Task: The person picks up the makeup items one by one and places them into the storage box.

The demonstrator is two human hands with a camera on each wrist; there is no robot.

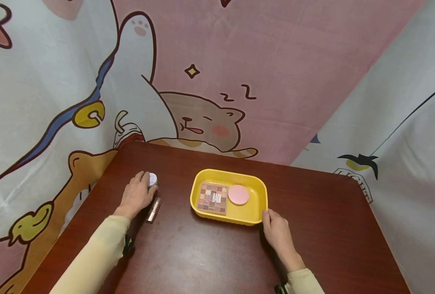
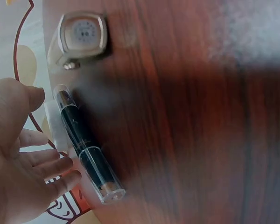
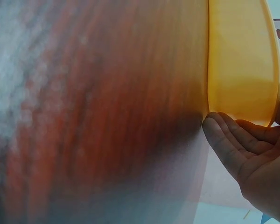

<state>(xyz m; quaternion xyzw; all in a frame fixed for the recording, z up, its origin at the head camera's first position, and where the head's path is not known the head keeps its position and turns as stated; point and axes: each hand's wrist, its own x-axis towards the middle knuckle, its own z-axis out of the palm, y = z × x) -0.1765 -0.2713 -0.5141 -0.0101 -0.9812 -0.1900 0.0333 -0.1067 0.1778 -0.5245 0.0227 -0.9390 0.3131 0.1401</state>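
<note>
My left hand (image 1: 136,194) reaches low over the table's left side, beside a round white-topped item (image 1: 152,180). In the left wrist view, its thumb and fingers are apart, next to a black double-ended stick (image 2: 86,144) with clear caps. The head view hides that stick. Just nearer lies a rose-gold lipstick tube (image 1: 154,210), whose square labelled end (image 2: 86,33) faces the left wrist camera. My right hand (image 1: 279,233) grips the near right corner of a yellow tray (image 1: 255,206), thumb at the rim and fingers against the outer wall.
Inside the tray, an eyeshadow palette (image 1: 211,199) marked BACK lies left of a round pink compact (image 1: 238,194). The dark wooden table (image 1: 203,253) has a patterned cloth (image 1: 276,81) hanging behind it and along its sides.
</note>
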